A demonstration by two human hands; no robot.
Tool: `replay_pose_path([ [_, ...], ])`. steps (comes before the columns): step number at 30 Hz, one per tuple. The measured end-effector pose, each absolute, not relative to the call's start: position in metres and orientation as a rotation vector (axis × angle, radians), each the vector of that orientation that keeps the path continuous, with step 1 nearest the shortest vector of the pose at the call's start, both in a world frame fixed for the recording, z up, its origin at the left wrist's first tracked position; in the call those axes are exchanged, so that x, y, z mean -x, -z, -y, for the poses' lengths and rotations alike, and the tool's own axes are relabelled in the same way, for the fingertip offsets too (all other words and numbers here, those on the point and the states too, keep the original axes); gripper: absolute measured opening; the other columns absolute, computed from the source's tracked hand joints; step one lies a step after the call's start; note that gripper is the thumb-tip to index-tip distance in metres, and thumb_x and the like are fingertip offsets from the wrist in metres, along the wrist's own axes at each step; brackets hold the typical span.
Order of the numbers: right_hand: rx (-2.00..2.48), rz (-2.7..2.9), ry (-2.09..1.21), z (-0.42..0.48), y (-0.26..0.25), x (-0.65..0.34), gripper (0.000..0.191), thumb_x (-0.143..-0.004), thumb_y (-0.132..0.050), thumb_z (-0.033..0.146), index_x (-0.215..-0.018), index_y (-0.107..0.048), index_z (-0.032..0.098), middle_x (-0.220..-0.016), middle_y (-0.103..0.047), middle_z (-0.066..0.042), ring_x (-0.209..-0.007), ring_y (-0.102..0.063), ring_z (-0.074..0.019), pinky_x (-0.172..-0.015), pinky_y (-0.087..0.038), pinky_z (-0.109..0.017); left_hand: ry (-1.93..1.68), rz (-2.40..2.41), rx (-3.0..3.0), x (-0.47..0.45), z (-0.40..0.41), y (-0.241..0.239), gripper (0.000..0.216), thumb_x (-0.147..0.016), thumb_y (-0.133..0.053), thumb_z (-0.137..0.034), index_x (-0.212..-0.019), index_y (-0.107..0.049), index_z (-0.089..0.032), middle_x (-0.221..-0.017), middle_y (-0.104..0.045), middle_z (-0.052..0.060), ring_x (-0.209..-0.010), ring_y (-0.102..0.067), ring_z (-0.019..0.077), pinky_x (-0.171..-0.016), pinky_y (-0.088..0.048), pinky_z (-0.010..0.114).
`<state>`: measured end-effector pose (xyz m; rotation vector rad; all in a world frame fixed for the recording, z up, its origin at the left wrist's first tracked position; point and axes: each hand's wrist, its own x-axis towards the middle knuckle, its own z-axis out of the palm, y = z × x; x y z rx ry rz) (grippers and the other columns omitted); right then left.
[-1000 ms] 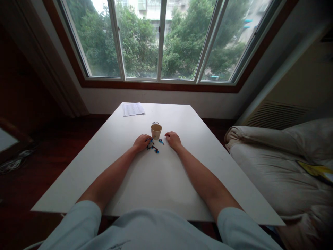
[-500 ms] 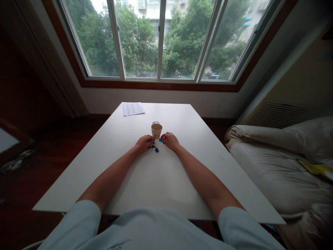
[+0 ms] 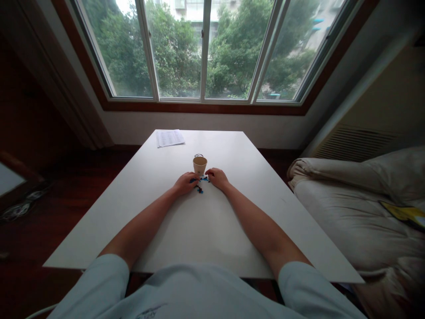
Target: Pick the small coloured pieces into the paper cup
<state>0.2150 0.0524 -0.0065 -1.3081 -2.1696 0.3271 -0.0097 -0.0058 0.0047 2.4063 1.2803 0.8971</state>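
A small tan paper cup [image 3: 199,165] stands upright on the white table [image 3: 166,221]. Just in front of it lies a cluster of small blue and dark pieces [image 3: 199,189]. My left hand [image 3: 185,183] rests on the table at the left of the pieces, fingers curled and touching them. My right hand [image 3: 216,178] lies at their right, fingers bent down onto the nearest pieces. Both hands sit close together, just short of the cup. What lies under the fingers is hidden.
A sheet of printed paper [image 3: 170,138] lies at the table's far left corner. A small dark ring [image 3: 198,156] sits behind the cup. A cream sofa [image 3: 358,208] stands right of the table. A wide window [image 3: 206,48] fills the far wall.
Both hands have slid inward toward each other, pushing the scattered pieces into a tighter cluster before the cup. The cup has not moved.
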Motion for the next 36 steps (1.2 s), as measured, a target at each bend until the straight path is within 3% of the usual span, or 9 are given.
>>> replay_pose_path([
  [10,1.224,2.247,-0.363,-0.049,0.004,-0.214,0.025,-0.084,-0.055,0.012,-0.091,-0.077,0.023,-0.090,-0.066,-0.003,-0.086,-0.060,-0.0148,-0.082,-0.045,-0.025,-0.870,-1.308,-2.479,0.006,0.012,-0.009,0.021,-0.083,-0.060,-0.027,-0.100,-0.071,-0.023,-0.111,-0.069,0.007,-0.106,-0.061,0.0223,-0.097,-0.047,0.035],
  [18,1.295,2.125,-0.293,-0.047,0.003,-0.213,0.026,-0.081,-0.053,0.012,-0.090,-0.075,0.022,-0.091,-0.072,-0.003,-0.086,-0.063,-0.0161,-0.082,-0.046,-0.026,-0.690,-1.352,-2.547,0.003,0.016,-0.011,0.041,-0.074,-0.074,-0.041,-0.112,-0.066,-0.026,-0.126,-0.061,0.007,-0.113,-0.056,0.0274,-0.100,-0.045,0.040],
  [24,1.183,2.097,-0.539,-0.043,0.000,-0.214,0.030,-0.078,-0.049,0.012,-0.085,-0.076,0.022,-0.077,-0.073,0.002,-0.068,-0.061,-0.0124,-0.070,-0.046,-0.023,-0.710,-1.344,-2.567,0.002,0.018,-0.011,0.028,-0.085,-0.064,-0.040,-0.108,-0.067,-0.026,-0.124,-0.062,0.006,-0.113,-0.056,0.0254,-0.100,-0.044,0.040],
  [28,1.177,2.049,-0.557,-0.042,0.001,-0.213,0.031,-0.076,-0.049,0.013,-0.087,-0.077,0.020,-0.074,-0.072,0.001,-0.062,-0.057,-0.0115,-0.064,-0.044,-0.022,-0.696,-1.330,-2.587,0.001,0.020,-0.013,0.039,-0.078,-0.071,-0.046,-0.112,-0.067,-0.027,-0.126,-0.061,0.006,-0.114,-0.055,0.0277,-0.102,-0.042,0.042],
  [32,1.167,2.053,-0.564,-0.043,0.003,-0.211,0.030,-0.076,-0.050,0.013,-0.087,-0.077,0.020,-0.071,-0.072,0.002,-0.060,-0.056,-0.0113,-0.063,-0.044,-0.021,-0.696,-1.381,-2.549,-0.001,0.020,-0.016,0.032,-0.079,-0.069,-0.038,-0.109,-0.068,-0.027,-0.123,-0.062,0.007,-0.112,-0.056,0.0272,-0.100,-0.043,0.041],
  [36,1.118,2.082,-0.601,-0.042,0.002,-0.210,0.029,-0.077,-0.051,0.009,-0.084,-0.076,0.022,-0.084,-0.075,0.003,-0.073,-0.065,-0.0129,-0.073,-0.049,-0.023,-0.774,-1.449,-2.509,0.001,0.016,-0.014,0.020,-0.086,-0.059,-0.030,-0.103,-0.070,-0.025,-0.112,-0.066,0.008,-0.107,-0.057,0.0253,-0.096,-0.045,0.040],
])
